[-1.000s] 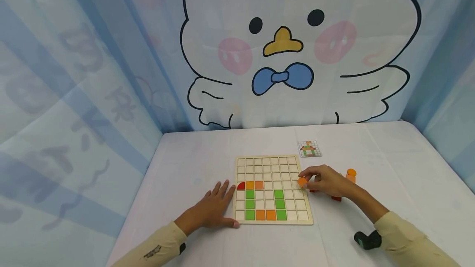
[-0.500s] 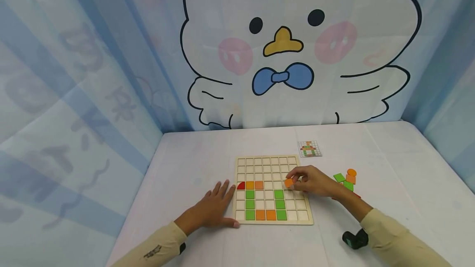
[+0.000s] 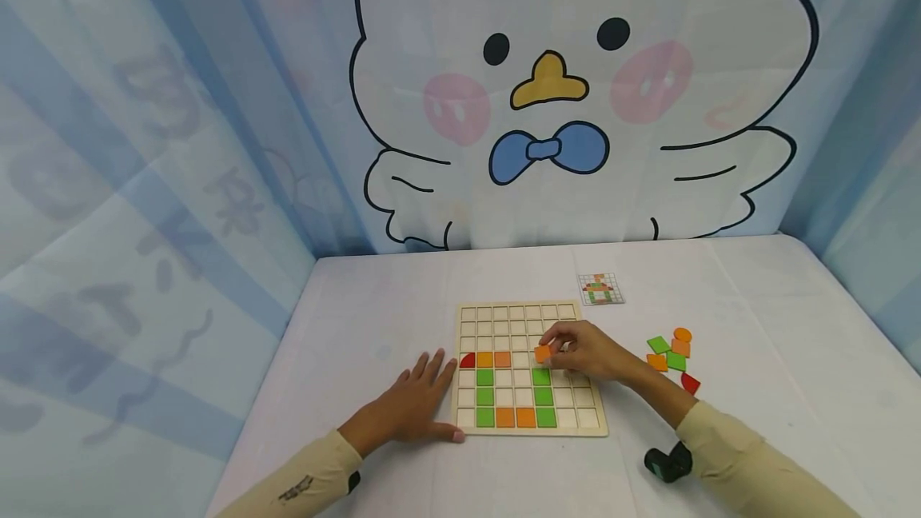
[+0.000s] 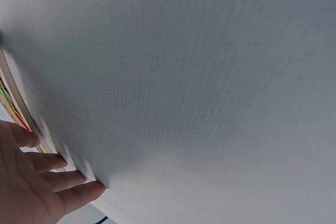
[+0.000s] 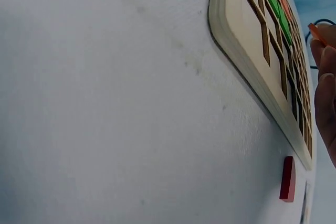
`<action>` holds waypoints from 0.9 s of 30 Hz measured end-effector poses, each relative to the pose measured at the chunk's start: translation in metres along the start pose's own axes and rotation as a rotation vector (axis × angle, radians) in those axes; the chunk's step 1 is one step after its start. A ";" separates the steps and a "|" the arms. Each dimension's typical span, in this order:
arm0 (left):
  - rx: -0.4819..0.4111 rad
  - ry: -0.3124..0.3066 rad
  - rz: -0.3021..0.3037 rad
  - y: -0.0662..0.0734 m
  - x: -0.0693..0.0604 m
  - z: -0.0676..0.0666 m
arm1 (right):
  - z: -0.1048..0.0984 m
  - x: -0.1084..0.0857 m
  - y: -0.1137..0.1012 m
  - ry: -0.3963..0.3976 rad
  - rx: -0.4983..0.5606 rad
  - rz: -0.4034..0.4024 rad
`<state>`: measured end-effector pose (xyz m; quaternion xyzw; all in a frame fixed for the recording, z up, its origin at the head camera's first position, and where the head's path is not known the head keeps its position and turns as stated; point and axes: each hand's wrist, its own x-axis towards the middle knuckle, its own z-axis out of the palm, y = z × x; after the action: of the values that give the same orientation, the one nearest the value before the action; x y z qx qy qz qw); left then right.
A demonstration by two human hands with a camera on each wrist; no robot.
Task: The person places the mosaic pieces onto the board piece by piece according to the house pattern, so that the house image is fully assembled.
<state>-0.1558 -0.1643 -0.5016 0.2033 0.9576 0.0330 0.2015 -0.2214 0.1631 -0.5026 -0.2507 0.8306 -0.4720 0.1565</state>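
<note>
A wooden grid board (image 3: pixel 568 430) lies on the table, its cells partly filled with green, orange and red tiles. My right hand (image 3: pixel 584 350) pinches an orange square tile (image 3: pixel 543 353) over the board, just above the top green tile (image 3: pixel 541 377) of the right-hand green column. In the right wrist view that tile's edge shows between the fingertips (image 5: pixel 326 51). My left hand (image 3: pixel 413 404) lies with spread fingers on the table, touching the board's left edge. In the left wrist view this hand (image 4: pixel 37 182) holds nothing.
Loose green, orange and red tiles (image 3: pixel 676 360) lie right of the board. A small pattern card (image 3: pixel 600 289) lies behind its far right corner. A red block (image 5: pixel 287 179) shows beside the board in the right wrist view. A printed curtain (image 3: pixel 561 206) stands behind the table.
My right hand has moved left with the orange tile, from the board's right edge to over the grid. Loose tiles it covered now show. My left hand stays put.
</note>
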 end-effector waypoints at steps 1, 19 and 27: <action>-0.001 -0.002 0.000 0.000 0.000 0.000 | 0.002 0.001 0.000 0.003 0.000 0.004; -0.003 -0.011 -0.010 0.002 0.001 -0.002 | 0.023 0.016 -0.006 0.053 -0.131 0.042; 0.006 -0.006 -0.009 0.003 -0.001 -0.003 | 0.030 0.021 -0.008 0.066 -0.155 0.066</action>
<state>-0.1550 -0.1620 -0.4985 0.1996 0.9580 0.0288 0.2039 -0.2222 0.1269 -0.5113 -0.2188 0.8772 -0.4088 0.1245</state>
